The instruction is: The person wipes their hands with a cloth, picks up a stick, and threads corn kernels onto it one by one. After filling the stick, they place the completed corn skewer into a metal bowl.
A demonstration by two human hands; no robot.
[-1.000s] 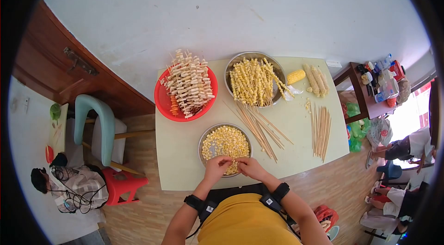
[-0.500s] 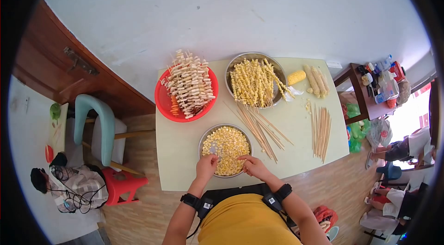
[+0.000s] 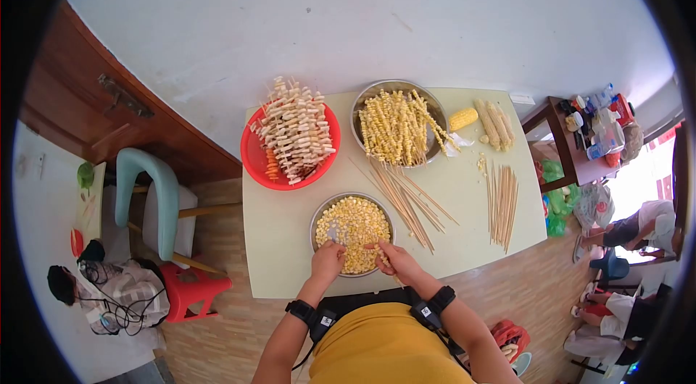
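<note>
My left hand (image 3: 328, 259) is closed in a pinch at the near left rim of a steel bowl (image 3: 313, 228); what its fingertips hold is too small to make out. Loose corn kernels (image 3: 357, 223) fill that bowl. Over its near right side, my right hand (image 3: 395, 261) is closed around a thin bamboo skewer (image 3: 398, 281), whose lower end pokes out below the fingers. A few kernels seem to be on it by the fingertips. Beyond the bowl lie loose bamboo skewers (image 3: 407, 203), with finished corn skewers (image 3: 395, 123) heaped in a larger steel basin (image 3: 355, 119).
A red basin (image 3: 250, 159) of pale sliced skewers stands at the table's far left. Corn cob (image 3: 464, 119), stripped cobs (image 3: 495, 125) and another row of skewers (image 3: 502, 206) lie on the right. A teal chair (image 3: 167, 203) and a seated person are left; people sit far right.
My right hand has turned slightly, and the skewer in it now shows. My left hand has shifted a little right, with its fingers still pinched over the bowl.
</note>
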